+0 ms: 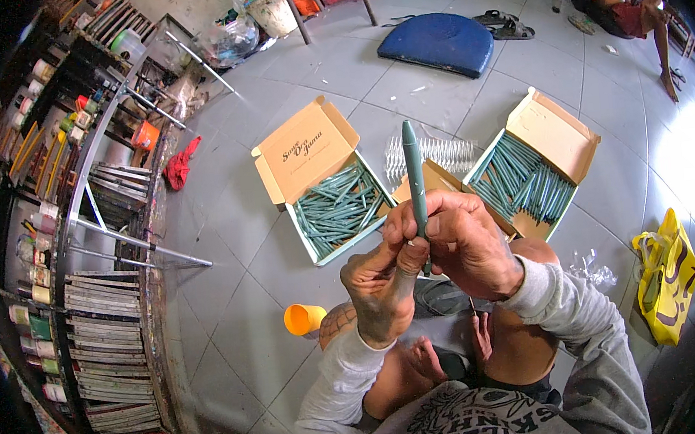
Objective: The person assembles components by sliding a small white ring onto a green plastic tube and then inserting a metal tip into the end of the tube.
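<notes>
A slim dark-green pen (413, 163) stands nearly upright in front of me, its tapered end up. My left hand (382, 288) pinches its lower part between thumb and fingers. From the other side my right hand (473, 241) closes on the same stretch of it. Beyond my hands lie two cardboard boxes with raised lids. The left box (307, 148) holds a loose heap of green pens (339, 209); in the right box (560, 137), similar pens (524, 180) lie more in line. Between the boxes rests a row of clear plastic pieces (431, 155).
An orange-yellow cup (303, 319) lies by my left knee. At right are crumpled clear plastic (591, 268) and a yellow bag (666, 278). A metal frame (146, 247) and loaded shelves (109, 350) line the left. A blue cushion (438, 44) and another person (620, 0) are farther off.
</notes>
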